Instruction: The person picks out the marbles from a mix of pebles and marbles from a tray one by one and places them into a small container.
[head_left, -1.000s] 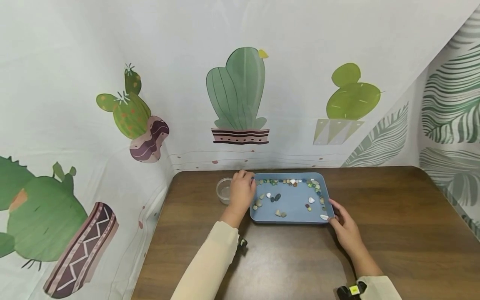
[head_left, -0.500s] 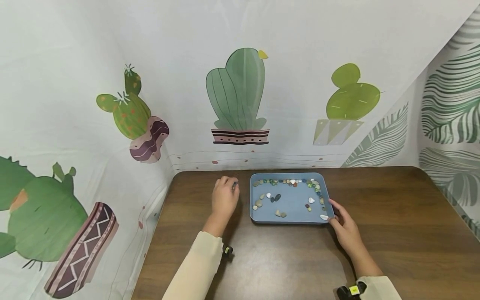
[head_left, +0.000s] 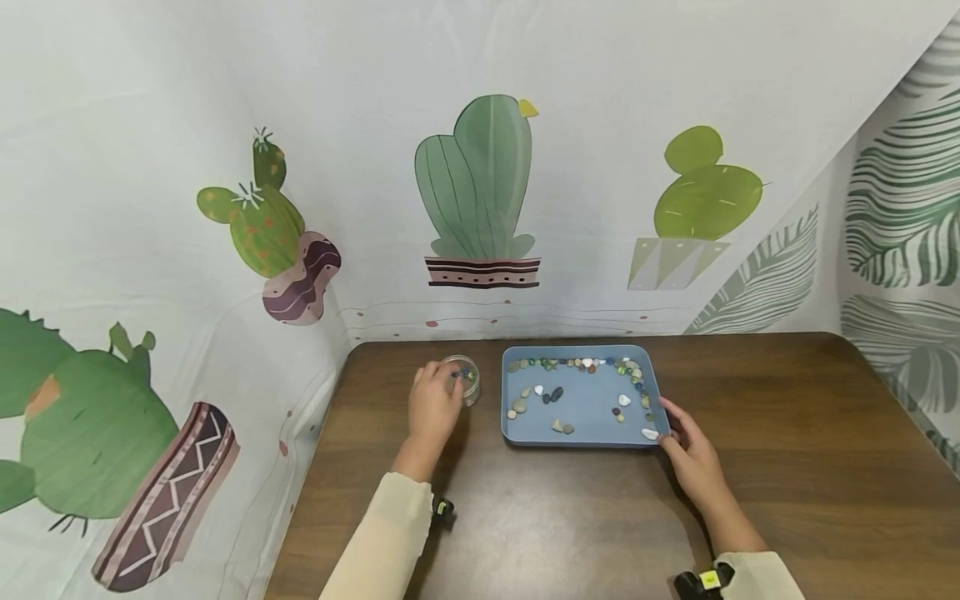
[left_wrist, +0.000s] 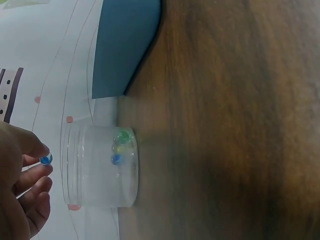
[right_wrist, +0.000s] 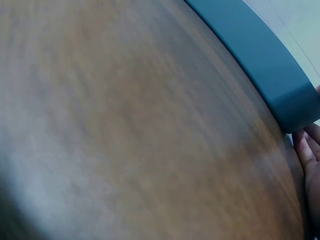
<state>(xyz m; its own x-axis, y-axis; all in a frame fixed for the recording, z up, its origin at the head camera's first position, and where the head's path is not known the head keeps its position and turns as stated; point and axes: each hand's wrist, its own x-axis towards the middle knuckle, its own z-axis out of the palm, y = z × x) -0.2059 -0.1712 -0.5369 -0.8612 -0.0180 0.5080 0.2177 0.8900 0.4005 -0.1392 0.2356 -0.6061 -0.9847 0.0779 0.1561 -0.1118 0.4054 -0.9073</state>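
My left hand (head_left: 435,408) pinches a blue glass marble (left_wrist: 46,159) between thumb and finger, at the mouth of a clear round jar (left_wrist: 100,175). Inside the jar, green, yellow and blue marbles (left_wrist: 116,159) lie at the bottom. To the jar's right sits a shallow blue tray (head_left: 588,417) with pebbles and marbles spread mostly along its sides. My right hand (head_left: 693,462) grips the tray's near right corner, thumb at the front and fingers along the right side. In the right wrist view, only part of that hand shows beside the tray's outer wall (right_wrist: 280,75).
Everything stands on a brown wooden table (head_left: 570,517), close to its back edge. Behind it hangs a white cloth (head_left: 600,167) printed with cacti and leaves. Within the tray, a white stone (head_left: 649,434) lies near my right thumb.
My left hand has moved left from the tray's left edge to the jar, carrying the blue marble. The jar, hidden behind the hand half a second ago, shows again. My right hand stays put.
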